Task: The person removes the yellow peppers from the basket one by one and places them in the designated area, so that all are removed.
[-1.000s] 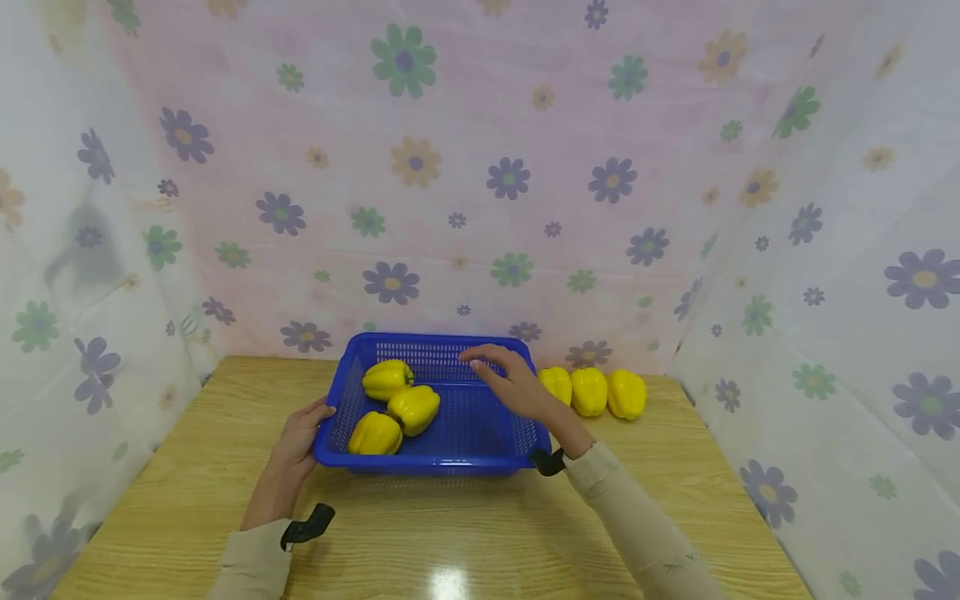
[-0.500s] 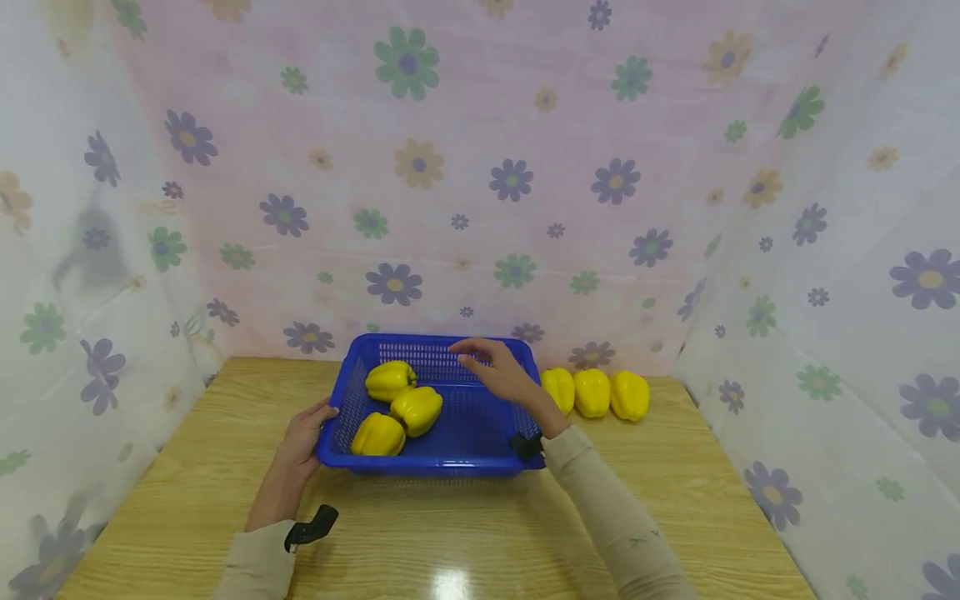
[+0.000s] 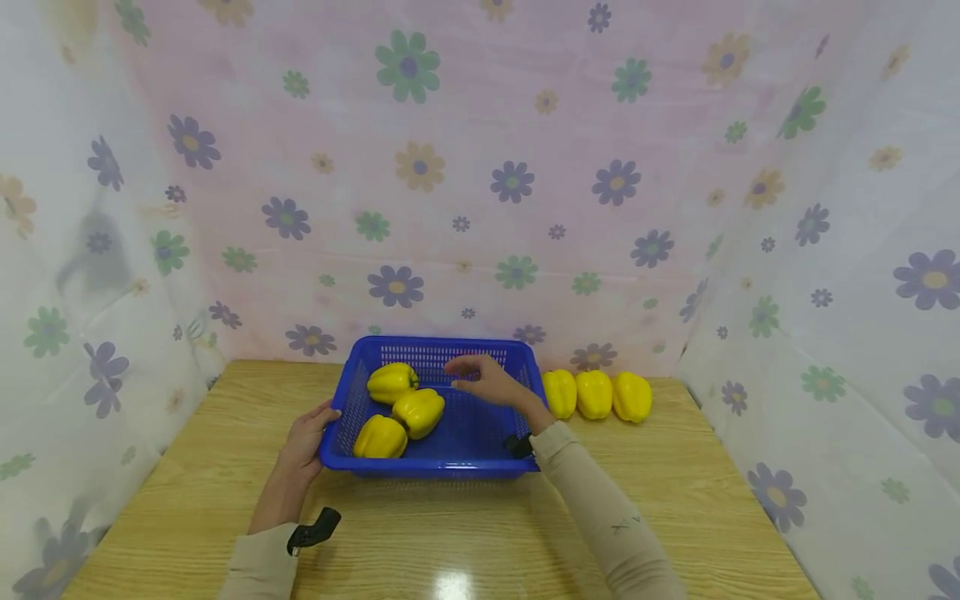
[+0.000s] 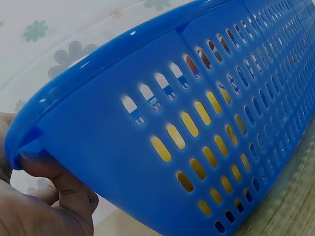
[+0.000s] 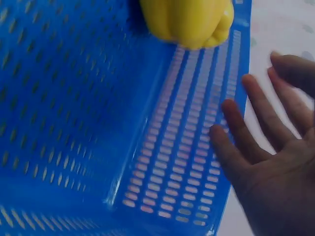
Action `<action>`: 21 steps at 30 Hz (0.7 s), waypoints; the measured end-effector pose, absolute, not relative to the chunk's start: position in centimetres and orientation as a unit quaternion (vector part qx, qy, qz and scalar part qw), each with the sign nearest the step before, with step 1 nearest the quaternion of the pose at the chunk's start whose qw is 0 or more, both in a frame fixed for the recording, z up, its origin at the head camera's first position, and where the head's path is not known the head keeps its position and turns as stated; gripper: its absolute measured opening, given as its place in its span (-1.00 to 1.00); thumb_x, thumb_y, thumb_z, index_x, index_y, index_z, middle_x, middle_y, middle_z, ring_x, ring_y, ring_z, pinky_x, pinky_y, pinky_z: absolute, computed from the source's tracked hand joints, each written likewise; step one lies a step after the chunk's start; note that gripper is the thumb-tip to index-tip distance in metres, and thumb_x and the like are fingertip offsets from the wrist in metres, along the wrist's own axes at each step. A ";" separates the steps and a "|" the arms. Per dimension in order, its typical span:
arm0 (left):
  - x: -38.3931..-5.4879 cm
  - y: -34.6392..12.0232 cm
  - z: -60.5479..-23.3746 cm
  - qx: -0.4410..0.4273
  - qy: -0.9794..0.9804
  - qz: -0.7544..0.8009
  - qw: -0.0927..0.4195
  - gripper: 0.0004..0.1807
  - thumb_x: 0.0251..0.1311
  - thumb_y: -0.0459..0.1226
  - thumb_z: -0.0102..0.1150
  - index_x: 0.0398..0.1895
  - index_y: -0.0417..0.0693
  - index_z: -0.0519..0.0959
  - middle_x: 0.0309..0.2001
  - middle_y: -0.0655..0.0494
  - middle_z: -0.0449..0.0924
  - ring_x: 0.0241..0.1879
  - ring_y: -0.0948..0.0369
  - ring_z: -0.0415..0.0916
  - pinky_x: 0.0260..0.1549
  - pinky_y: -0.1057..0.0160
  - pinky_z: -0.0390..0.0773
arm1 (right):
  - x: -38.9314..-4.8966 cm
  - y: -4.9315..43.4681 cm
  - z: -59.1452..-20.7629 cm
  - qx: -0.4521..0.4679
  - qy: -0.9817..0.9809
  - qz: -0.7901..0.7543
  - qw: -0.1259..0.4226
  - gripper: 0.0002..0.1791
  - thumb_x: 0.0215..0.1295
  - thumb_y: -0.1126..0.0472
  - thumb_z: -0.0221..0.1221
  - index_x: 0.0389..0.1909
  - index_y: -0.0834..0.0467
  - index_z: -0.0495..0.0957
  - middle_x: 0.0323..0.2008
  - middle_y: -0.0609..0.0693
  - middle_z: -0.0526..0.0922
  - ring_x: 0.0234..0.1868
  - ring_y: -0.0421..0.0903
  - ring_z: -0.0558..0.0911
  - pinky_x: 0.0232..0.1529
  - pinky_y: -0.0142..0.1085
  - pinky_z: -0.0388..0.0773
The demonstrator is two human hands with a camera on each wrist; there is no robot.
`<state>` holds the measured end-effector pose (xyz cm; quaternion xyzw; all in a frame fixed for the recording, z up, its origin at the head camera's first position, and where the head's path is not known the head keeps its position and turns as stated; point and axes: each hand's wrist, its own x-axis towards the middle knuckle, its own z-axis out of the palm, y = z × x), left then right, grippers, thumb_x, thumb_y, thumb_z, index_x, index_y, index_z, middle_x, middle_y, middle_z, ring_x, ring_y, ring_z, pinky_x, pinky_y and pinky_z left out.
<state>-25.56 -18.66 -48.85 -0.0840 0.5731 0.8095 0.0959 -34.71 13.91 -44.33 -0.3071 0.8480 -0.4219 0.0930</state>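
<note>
A blue plastic basket (image 3: 450,465) with slotted walls stands on the table, and three yellow bell peppers lie in its left half: one at the back (image 3: 392,383), a middle one (image 3: 420,413) and one at the front (image 3: 380,437). My left hand (image 3: 302,440) grips the basket's left rim; the left wrist view has its fingers (image 4: 74,194) curled beneath the lip. Over the back middle of the basket hovers my right hand (image 3: 491,385), holding nothing. In the right wrist view its fingers (image 5: 236,125) are spread, apart from the nearest bell pepper (image 5: 189,22).
Just right of the basket, three more yellow bell peppers (image 3: 595,394) stand in a row on the wooden table (image 3: 390,533). Flower-printed cloth (image 3: 465,208) hangs behind the table and along both sides. Black camera mounts sit on both wrists.
My right hand has drifted left over the basket and dipped slightly in the last half second. The left hand keeps its grip on the rim, and the peppers stay where they were.
</note>
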 end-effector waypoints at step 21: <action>-25.3 -18.5 -48.7 -0.087 0.572 0.811 0.089 -0.30 0.50 -0.30 -0.12 0.60 -0.35 -0.05 -0.14 0.40 0.57 -0.10 0.44 0.57 -0.02 0.43 0.60 | -34.3 10.7 -44.6 -0.363 0.857 -0.314 0.189 -0.49 0.51 0.25 0.11 0.38 0.38 0.38 0.37 0.30 0.44 0.42 0.20 0.40 0.42 0.05 0.34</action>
